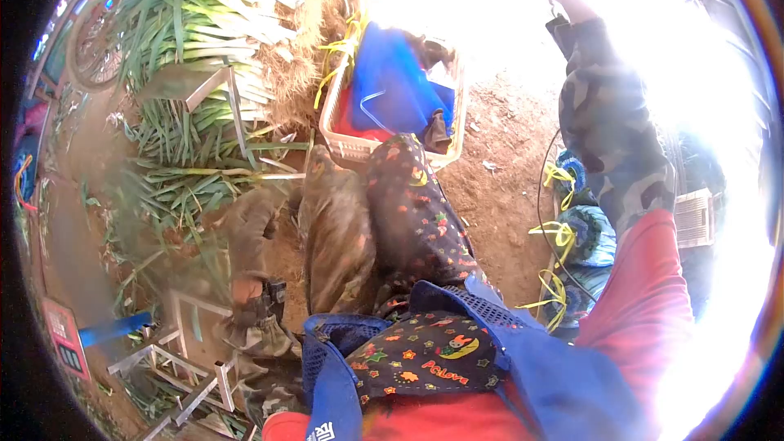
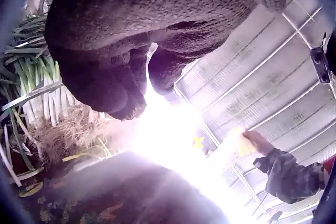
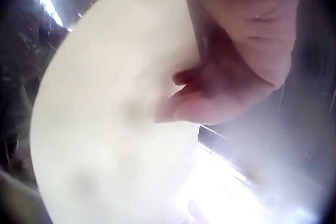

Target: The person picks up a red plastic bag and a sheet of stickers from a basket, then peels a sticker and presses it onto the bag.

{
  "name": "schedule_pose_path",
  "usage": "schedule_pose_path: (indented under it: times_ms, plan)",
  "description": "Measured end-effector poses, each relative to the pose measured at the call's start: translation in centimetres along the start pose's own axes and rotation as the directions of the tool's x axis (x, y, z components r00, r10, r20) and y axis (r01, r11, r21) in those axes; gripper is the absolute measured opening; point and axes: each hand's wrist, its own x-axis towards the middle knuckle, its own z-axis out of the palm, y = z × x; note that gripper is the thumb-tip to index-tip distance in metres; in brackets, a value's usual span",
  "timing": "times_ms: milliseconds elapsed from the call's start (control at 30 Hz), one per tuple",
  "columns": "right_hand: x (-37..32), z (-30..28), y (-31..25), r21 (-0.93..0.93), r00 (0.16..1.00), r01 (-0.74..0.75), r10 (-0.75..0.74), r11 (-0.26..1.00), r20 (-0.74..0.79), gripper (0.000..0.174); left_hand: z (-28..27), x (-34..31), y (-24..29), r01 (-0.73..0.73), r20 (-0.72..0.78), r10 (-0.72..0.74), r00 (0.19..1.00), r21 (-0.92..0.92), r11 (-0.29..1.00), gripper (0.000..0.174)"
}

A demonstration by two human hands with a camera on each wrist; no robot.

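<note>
The white basket (image 1: 353, 145) sits just past the person's knees (image 1: 400, 167); I'm placing everything off that.

Right hand (image 3: 244, 40): bare, arm at a long reach out beyond the basket and to its right, gripping a pale, curved-edged thing (image 3: 113, 98) by one side. Digits lie over its near face; the back of the grip is hidden. Can't tell what the thing is, glare swamps that spot.

Left hand (image 1: 249, 224): dark glove (image 2: 157, 19), fingers loosely curled, nothing seen in them. It's left of the basket, nearer the person.

Around: leeks (image 1: 196, 49) heaped left of the basket, root ends toward it. A blue sheet-like thing (image 1: 396, 73) inside it. Blue bundles (image 1: 592, 237) with yellow ties (image 1: 559, 233) to its right, beside the camouflage sleeve (image 1: 608, 98).

On doing this hold well, my read: an edge grip at that reach is weak against tilt. Get the digits further over the face, wrist straight, elbow a touch bent. Go slow, since the glare likely hides the far edge. Lift the sleeve clear of the ties and the thin dark cable (image 1: 539, 196); either could snag. If it wobbles, bring the left hand over the basket for support rather than leaning. Knit may slip on a smooth face, so let the bare hand take the load.
</note>
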Motion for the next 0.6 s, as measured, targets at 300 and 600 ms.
schedule_pose_path:
  times_ms: [300, 600]
  plan:
    - [-13.8, -3.4, -20.7, 0.867, 0.935, 0.239, -0.343, 0.438, -0.084, 0.045, 2.0, -3.0, 6.5, -0.11, 0.02, 0.11, 0.994, -0.022, 0.994, 0.024]
    - [-13.5, 11.1, -6.9, 0.855, 0.92, -0.001, 0.336, 0.518, -0.203, 0.032, 5.0, -2.3, 13.1, -0.293, 0.112, 0.275, 0.955, 0.199, 0.935, 0.022]
